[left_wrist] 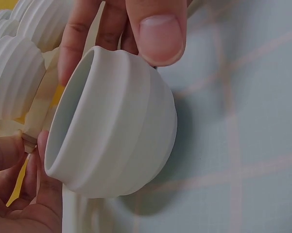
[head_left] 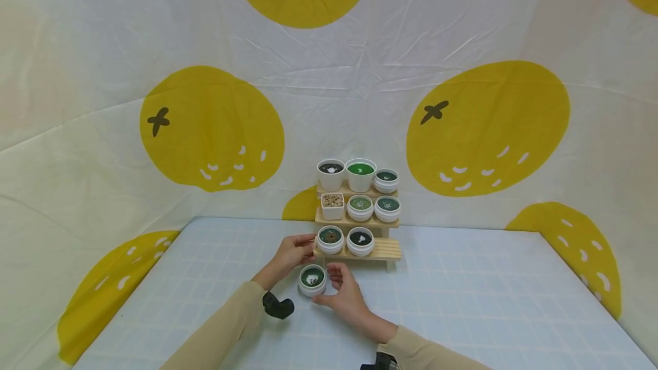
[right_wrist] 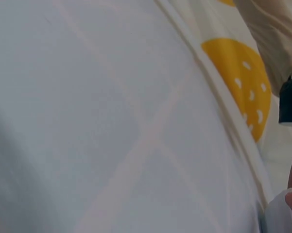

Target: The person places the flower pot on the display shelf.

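A small white ribbed bowl (head_left: 312, 280), its inside dark green with a white patch, is on the cloth in front of a tiered wooden stand (head_left: 385, 249). My right hand (head_left: 349, 298) holds this bowl from its right side, thumb at the near edge and fingers at the far one; the left wrist view shows that thumb (left_wrist: 160, 39) right at the bowl's side (left_wrist: 121, 126). My left hand (head_left: 292, 253) pinches the left end of the stand's lowest shelf. Part of the bowl (right_wrist: 280, 213) also shows at the corner of the right wrist view, with a fingertip over it.
Two similar bowls (head_left: 361, 242) stand on the lowest shelf, to the left of its bare right end. Above them, two tiers carry bowls, cups (head_left: 361, 176) and a square pot (head_left: 332, 206) of pebble-like pieces. A fruit-print curtain (head_left: 349, 101) hangs behind the checked tablecloth (head_left: 488, 296).
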`<state>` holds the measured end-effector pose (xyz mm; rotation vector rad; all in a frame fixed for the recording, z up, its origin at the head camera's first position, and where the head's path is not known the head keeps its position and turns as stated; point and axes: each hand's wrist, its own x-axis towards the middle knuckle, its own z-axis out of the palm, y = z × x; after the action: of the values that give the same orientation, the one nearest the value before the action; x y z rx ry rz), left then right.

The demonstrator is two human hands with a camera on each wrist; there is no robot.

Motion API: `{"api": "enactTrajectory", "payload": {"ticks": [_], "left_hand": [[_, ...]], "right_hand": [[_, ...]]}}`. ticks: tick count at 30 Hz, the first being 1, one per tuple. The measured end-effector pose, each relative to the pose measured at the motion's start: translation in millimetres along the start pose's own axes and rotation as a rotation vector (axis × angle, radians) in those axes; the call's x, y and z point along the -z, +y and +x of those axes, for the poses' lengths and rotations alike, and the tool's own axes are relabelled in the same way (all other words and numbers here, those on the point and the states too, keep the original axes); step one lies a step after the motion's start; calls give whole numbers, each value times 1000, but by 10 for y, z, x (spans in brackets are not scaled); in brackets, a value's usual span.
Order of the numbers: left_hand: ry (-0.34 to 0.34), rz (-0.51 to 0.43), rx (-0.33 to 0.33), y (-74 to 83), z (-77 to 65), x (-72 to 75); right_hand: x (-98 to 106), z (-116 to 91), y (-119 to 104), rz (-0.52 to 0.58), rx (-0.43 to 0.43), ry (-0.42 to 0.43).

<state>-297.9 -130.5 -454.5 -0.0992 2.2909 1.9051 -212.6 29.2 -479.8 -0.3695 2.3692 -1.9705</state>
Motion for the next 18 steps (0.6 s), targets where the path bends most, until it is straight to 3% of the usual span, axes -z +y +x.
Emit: {"api": "enactTrajectory", "payload": {"ticks": [12, 18], "left_hand": [[-1, -12, -12, 13, -25, 1], [6, -7, -5, 12, -14, 1]], "right_hand": [[-23, 62, 56, 17, 41, -23], [-37, 111, 75, -42, 42, -30]]}}
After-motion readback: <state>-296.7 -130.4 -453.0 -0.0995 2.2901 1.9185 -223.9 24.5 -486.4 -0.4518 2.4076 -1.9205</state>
